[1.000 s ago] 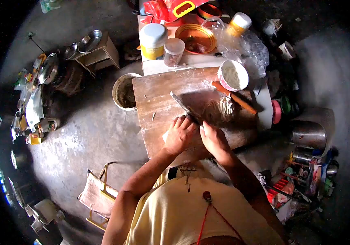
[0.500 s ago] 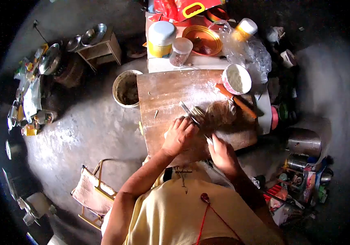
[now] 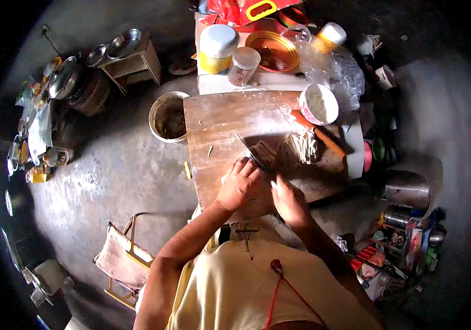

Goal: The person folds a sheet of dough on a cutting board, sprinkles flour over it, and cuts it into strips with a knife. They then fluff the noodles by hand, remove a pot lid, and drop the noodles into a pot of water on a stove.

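My right hand (image 3: pixel 289 201) is closed round the handle end of a kitchen knife (image 3: pixel 251 151), its blade angled up and left over a floured wooden board (image 3: pixel 210 118). Just left of the blade, my left hand (image 3: pixel 240 182) presses down with bent fingers held together. A pale edge, which looks like dough, shows beneath it; the rest is covered. Right of the knife lies a small pile of pale cut noodles (image 3: pixel 304 147). An orange-brown rolling pin (image 3: pixel 328 141) rests beyond them, near a bowl of white flour (image 3: pixel 319 105). Tiny dough scraps (image 3: pixel 210 150) dot the board's left side.
A bucket (image 3: pixel 154 129) with dark contents stands left of the board. Behind it are a lidded tub (image 3: pixel 218 49), a clear jar (image 3: pixel 243 67), an orange bowl (image 3: pixel 293 58) and a plastic bag (image 3: pixel 348 74). A folding chair (image 3: pixel 120 256) sits lower left.
The knife blade has turned and shifted slightly left, and my right hand has moved a little up and left with it. The noodle pile, shadowed before, now shows brightly. My left hand has barely moved.
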